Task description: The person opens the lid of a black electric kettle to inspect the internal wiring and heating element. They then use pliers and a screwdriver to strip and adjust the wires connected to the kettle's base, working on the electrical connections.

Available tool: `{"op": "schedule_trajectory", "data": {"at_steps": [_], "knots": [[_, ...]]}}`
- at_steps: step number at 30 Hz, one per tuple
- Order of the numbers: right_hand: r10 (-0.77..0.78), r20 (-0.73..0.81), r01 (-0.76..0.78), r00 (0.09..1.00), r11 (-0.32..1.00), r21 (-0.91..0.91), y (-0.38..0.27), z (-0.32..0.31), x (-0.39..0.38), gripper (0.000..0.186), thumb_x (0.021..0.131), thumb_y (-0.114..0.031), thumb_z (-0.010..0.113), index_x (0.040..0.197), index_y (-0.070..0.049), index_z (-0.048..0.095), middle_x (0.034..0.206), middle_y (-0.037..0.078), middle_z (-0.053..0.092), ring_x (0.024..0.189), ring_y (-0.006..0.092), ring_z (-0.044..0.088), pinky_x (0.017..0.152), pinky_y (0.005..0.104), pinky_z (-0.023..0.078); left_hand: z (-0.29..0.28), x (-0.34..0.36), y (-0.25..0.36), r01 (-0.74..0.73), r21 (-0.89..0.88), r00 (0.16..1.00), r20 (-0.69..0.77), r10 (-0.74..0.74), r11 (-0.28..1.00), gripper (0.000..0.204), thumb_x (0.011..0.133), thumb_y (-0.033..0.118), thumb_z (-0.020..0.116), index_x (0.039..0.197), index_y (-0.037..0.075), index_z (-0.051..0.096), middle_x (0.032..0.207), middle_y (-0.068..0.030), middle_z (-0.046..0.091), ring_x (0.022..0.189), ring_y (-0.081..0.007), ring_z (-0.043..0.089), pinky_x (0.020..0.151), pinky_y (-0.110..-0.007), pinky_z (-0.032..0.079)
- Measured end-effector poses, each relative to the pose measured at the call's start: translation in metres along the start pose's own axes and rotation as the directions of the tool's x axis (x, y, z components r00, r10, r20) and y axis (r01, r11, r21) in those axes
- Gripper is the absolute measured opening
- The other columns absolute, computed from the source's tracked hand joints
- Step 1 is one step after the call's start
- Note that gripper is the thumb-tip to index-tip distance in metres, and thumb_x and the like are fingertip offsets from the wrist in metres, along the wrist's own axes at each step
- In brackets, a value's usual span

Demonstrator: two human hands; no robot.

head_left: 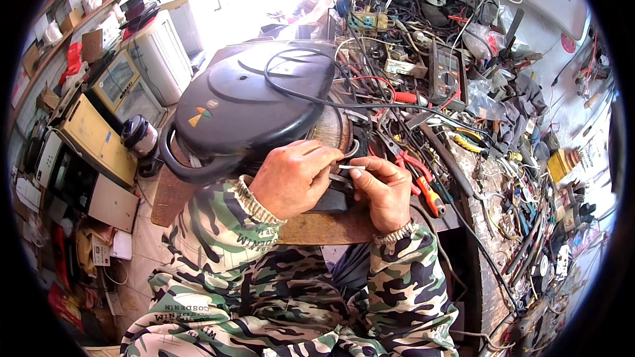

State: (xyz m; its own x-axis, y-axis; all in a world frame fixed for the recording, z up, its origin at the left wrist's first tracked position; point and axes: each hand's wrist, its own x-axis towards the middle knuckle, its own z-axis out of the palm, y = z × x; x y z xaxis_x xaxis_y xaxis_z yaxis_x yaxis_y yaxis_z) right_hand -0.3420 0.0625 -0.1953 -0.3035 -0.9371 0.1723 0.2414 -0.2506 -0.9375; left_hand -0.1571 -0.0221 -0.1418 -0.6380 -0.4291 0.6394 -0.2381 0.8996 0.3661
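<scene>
My left hand (pixel 288 178) is closed at the open side of a black lidded electric appliance (pixel 235 96), where a brownish round part (pixel 331 129) and a small curved metal piece (pixel 354 145) show. What its curled fingertips grip is hidden. My right hand (pixel 383 195), just right of it, pinches a short thin white piece (pixel 350 166) between thumb and forefinger. A black cable (pixel 317 101) lies looped over the appliance, which rests on a wooden bench (pixel 331 228).
Red pliers (pixel 413 168), an orange-handled tool (pixel 431 195) and heaps of cables, tools and parts crowd the bench's right. A meter (pixel 446 73) lies behind them. Left below are a cream cabinet (pixel 109 142), small appliances and cluttered shelves (pixel 86 6).
</scene>
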Motion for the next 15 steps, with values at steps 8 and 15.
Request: {"op": "schedule_trajectory", "data": {"at_steps": [8, 15], "knots": [[-0.189, 0.05, 0.196, 0.981, 0.958, -0.21, -0.005, 0.009, 0.009, 0.015, 0.093, -0.001, 0.079, 0.107, 0.003, 0.079, 0.095, 0.003, 0.075, 0.084, 0.0082, 0.066, 0.075, 0.023, 0.053, -0.009, -0.002, 0.004, 0.141, 0.129, 0.99, -0.032, -0.138, 0.982, 0.039, 0.077, -0.004, 0.072, 0.115, 0.002, 0.07, 0.096, -0.015, 0.069, 0.09, -0.037, 0.07, 0.083, -0.044, 0.058], [-0.205, 0.166, 0.259, 0.965, 0.856, -0.447, -0.024, 0.017, 0.012, 0.015, 0.086, 0.001, 0.079, 0.101, 0.003, 0.077, 0.092, 0.009, 0.074, 0.087, 0.016, 0.07, 0.078, 0.0295, 0.054, -0.008, -0.007, -0.003, 0.169, 0.03, 0.985, -0.04, -0.167, 0.985, 0.04, 0.077, -0.002, 0.075, 0.117, 0.002, 0.07, 0.096, -0.0158, 0.074, 0.085, -0.0364, 0.071, 0.082, -0.045, 0.058]]}}
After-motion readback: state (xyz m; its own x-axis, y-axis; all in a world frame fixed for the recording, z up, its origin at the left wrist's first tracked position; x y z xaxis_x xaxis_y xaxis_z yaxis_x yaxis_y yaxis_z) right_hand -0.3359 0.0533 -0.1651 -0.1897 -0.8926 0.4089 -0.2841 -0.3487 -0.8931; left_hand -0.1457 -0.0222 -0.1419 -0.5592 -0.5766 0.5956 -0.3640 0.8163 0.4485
